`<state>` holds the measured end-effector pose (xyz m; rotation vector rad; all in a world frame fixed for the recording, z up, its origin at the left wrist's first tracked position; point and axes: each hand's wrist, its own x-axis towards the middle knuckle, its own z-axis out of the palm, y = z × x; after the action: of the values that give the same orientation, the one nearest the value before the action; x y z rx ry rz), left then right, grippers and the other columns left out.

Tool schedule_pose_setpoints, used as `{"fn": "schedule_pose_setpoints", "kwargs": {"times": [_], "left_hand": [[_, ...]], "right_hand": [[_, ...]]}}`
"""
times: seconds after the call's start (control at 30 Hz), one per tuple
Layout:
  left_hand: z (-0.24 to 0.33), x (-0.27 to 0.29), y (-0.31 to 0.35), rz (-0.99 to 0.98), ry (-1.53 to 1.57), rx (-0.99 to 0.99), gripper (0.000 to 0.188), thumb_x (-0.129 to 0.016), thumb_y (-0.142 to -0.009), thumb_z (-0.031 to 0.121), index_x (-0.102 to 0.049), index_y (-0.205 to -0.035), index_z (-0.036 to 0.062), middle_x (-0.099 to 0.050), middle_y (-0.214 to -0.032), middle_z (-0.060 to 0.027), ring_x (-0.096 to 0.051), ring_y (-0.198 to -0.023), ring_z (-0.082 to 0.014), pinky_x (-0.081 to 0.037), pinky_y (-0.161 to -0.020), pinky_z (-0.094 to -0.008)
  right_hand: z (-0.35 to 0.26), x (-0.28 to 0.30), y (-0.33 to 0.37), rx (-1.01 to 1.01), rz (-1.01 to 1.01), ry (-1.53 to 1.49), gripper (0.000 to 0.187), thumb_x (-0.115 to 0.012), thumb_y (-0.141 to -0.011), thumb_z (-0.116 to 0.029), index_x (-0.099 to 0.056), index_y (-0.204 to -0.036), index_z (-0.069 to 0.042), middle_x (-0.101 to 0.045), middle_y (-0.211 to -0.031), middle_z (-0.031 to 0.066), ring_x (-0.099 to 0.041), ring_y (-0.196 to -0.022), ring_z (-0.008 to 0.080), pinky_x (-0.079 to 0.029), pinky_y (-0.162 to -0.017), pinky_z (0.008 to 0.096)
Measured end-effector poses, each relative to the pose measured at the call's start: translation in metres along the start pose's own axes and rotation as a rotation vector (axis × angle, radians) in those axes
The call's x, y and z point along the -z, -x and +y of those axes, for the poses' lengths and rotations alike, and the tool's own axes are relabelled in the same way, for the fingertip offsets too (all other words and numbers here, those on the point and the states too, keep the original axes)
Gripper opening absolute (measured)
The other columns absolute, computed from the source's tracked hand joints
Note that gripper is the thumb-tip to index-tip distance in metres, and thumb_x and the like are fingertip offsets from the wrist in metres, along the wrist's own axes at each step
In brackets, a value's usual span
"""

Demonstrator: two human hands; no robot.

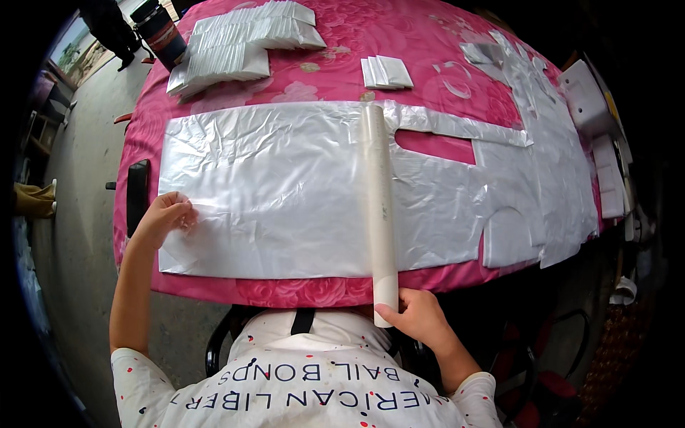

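Observation:
A stack of thin white plastic bags with cut-out handles [271, 185] lies flat across the table, handle ends to the right. My left hand [171, 214] is at the stack's left end, fingers pinched on the thin film of a bag, which lifts slightly there. Across the bags, from far to near, lies a long pale tube [379, 200]. Its near end sticks out past the table edge, and my right hand [417, 314] grips it there, thumb on top. The tube rests just left of the handle cut-outs.
Folded white packets [242, 43] stand in rows at the far left, beside a dark tumbler [158, 34]. A smaller packet pile [386, 73] sits at the far middle. More loose bags [560, 178] cover the right side. A black object [138, 196] lies at the left edge. White boxes [596, 107] stand right.

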<state>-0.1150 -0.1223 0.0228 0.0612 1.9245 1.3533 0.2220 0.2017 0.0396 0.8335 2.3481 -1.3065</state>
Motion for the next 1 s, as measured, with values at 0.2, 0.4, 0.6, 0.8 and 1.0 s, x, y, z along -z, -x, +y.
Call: {"fn": "schedule_pose_setpoints", "kwargs": {"times": [0.2, 0.4, 0.6, 0.8, 1.0], "left_hand": [[0.012, -0.024, 0.009, 0.452, -1.062, -0.566, 0.021, -0.063, -0.075, 0.005, -0.056, -0.095, 0.0013, -0.061, -0.095, -0.0098, -0.06, -0.084, -0.0254, -0.048, -0.073, -0.0339], [0.047, -0.171, 0.007, 0.118, -0.733, -1.014, 0.036, -0.06, -0.077, 0.002, -0.053, -0.112, 0.0027, -0.055, -0.117, -0.0125, -0.052, -0.107, -0.0326, -0.043, -0.089, -0.038], [0.023, -0.268, -0.018, -0.056, -0.67, -1.008, 0.058, -0.054, -0.082, 0.009, -0.031, -0.133, -0.0056, -0.033, -0.138, -0.0223, -0.031, -0.129, -0.0371, -0.027, -0.106, -0.0414], [0.012, -0.279, -0.029, 0.002, -0.91, -1.04, 0.058, -0.046, -0.084, 0.019, -0.032, -0.132, -0.0102, -0.03, -0.14, -0.0263, -0.025, -0.132, -0.0377, -0.018, -0.11, -0.0447], [0.008, -0.279, -0.032, 0.052, -1.069, -1.046, 0.06, -0.041, -0.084, 0.023, -0.031, -0.131, -0.0129, -0.028, -0.14, -0.0285, -0.025, -0.133, -0.0378, -0.017, -0.11, -0.0452]], "right_hand": [[0.0, -0.001, 0.002, -0.038, -0.014, -0.001, 0.038, -0.066, -0.074, -0.038, -0.066, -0.09, -0.003, -0.066, -0.073, 0.0133, -0.065, -0.066, 0.0256, -0.05, -0.062, 0.0323], [0.007, -0.004, 0.001, -0.046, -0.021, -0.055, 0.038, -0.067, -0.075, -0.037, -0.066, -0.091, -0.003, -0.066, -0.074, 0.0135, -0.065, -0.066, 0.0241, -0.05, -0.063, 0.0312], [0.008, 0.001, 0.003, -0.082, -0.055, -0.06, 0.039, -0.067, -0.075, -0.038, -0.066, -0.091, -0.003, -0.066, -0.074, 0.0131, -0.065, -0.067, 0.023, -0.049, -0.064, 0.0308], [0.017, 0.001, -0.001, -0.075, -0.152, -0.095, 0.041, -0.068, -0.078, -0.037, -0.065, -0.09, 0.002, -0.066, -0.073, 0.0107, -0.063, -0.066, 0.0155, -0.049, -0.062, 0.0282], [-0.013, 0.043, -0.043, -0.054, -0.166, -0.007, 0.047, -0.065, -0.08, -0.042, -0.065, -0.087, 0.004, -0.063, -0.066, 0.0083, -0.058, -0.058, 0.0131, -0.046, -0.056, 0.0264]]}}
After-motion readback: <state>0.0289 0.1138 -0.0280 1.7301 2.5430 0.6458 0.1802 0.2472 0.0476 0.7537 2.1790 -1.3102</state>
